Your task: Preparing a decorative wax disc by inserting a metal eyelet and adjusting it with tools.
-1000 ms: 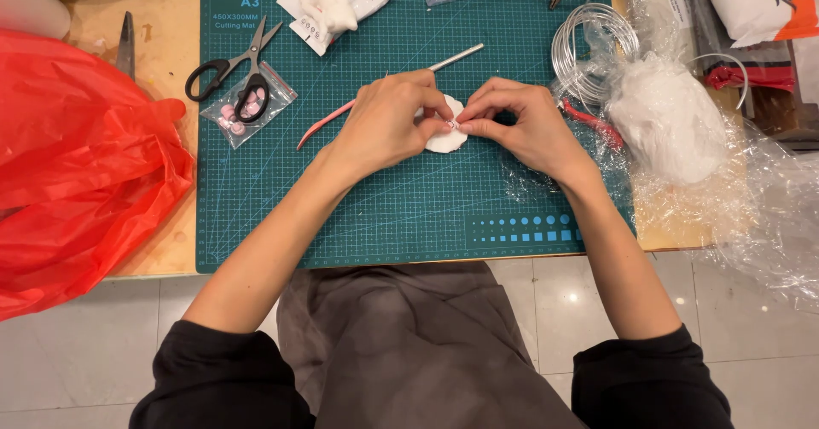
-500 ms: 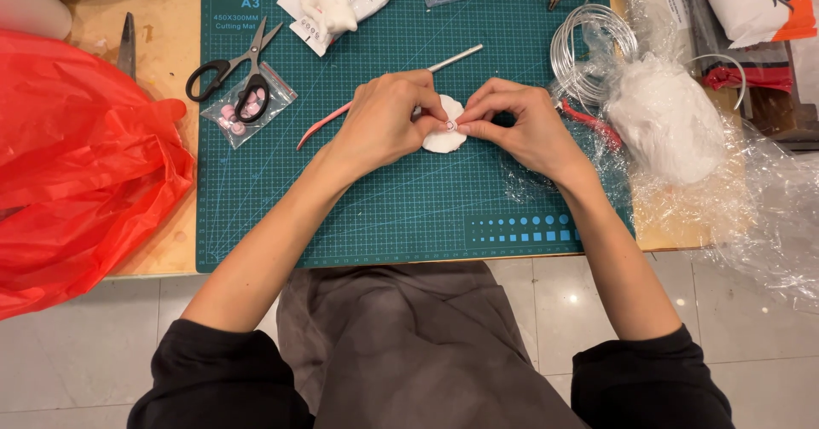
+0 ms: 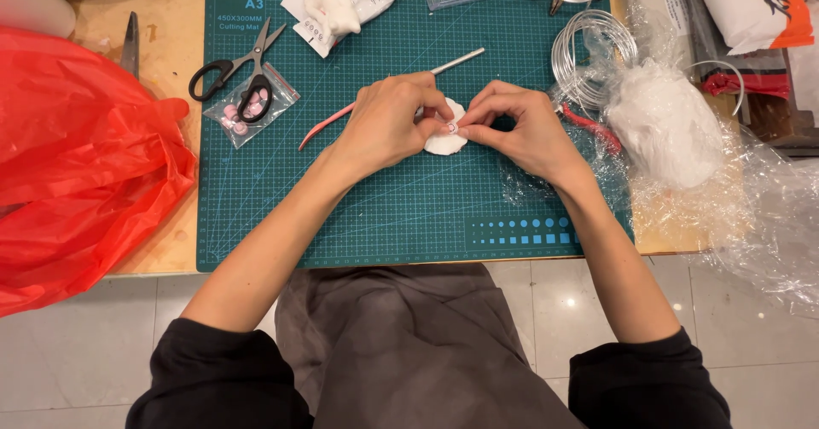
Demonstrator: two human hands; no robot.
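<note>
We pinch the white clay disc (image 3: 445, 136) between left hand (image 3: 388, 126) and right hand (image 3: 520, 126), both grasping, equally near.

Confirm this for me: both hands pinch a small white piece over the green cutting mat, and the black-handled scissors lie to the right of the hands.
Not quite. In the head view, the black-handled scissors lie to the left of the hands, partly on a small clear bag. The rest stands: the left hand and right hand pinch the small white piece over the green cutting mat.
</note>
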